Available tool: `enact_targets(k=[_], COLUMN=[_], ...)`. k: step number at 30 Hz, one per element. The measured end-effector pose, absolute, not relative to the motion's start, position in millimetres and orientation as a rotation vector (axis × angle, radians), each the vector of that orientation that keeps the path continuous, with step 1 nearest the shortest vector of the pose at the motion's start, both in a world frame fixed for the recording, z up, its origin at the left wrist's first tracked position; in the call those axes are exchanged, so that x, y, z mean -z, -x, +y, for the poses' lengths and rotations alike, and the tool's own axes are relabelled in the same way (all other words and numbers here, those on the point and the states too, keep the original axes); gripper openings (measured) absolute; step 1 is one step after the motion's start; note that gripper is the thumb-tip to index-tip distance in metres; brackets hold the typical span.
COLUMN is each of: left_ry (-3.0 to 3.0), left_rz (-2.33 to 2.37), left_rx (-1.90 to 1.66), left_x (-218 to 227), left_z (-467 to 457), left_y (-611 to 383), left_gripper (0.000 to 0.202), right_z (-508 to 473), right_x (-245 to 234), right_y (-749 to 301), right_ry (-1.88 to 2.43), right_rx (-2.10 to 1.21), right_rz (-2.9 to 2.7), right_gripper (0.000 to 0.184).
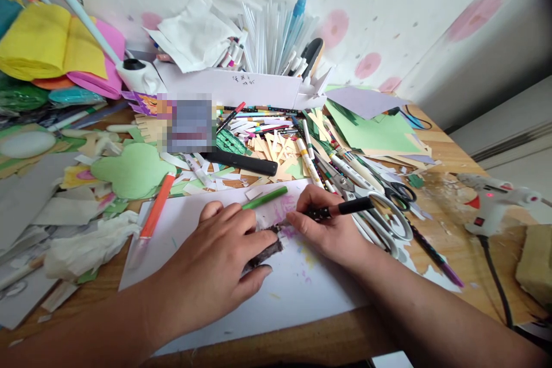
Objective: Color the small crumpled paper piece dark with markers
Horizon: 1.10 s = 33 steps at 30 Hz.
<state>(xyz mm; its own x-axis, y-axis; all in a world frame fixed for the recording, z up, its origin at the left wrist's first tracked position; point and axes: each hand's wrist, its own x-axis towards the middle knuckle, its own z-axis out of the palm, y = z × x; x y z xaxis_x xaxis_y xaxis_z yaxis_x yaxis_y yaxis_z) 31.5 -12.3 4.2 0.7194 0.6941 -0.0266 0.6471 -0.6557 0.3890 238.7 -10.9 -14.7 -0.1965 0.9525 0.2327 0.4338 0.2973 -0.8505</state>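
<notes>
My right hand [330, 227] is closed round a black marker [340, 208] with a dotted barrel, its cap end pointing right. The writing tip is hidden behind my fingers, close to a small paper piece [268, 246] coloured dark. My left hand [218, 253] pins that piece down between thumb and fingers, covering much of it. Both hands rest over a white sheet [297, 293] with pink and yellow ink marks. Just beyond my left fingers lies a green marker [265, 198]. On the sheet's left edge is an orange marker [157, 205] with a clear cap.
Scissors [388, 213] and several pens crowd the right side, with a glue gun [491, 201] standing farther right. Behind are a black stick-shaped tool [244, 162], paper scraps and a white box [233, 89] of clear sticks. A green paper cutout [133, 169] lies left.
</notes>
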Motion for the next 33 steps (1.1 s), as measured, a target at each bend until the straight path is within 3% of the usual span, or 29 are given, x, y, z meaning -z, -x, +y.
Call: enact_targets(k=[33], left_ry=[-2.559], left_rz=[1.039], left_rx=[-0.150], left_x=[-4.0], left_z=[-12.3], left_y=[-29.3], left_gripper=[0.022], right_z=[-11.5], right_x=[15.0], right_y=[-241.4], right_ry=[1.248], right_rx=[-0.835], right_rz=[-1.790], right_gripper=[0.018])
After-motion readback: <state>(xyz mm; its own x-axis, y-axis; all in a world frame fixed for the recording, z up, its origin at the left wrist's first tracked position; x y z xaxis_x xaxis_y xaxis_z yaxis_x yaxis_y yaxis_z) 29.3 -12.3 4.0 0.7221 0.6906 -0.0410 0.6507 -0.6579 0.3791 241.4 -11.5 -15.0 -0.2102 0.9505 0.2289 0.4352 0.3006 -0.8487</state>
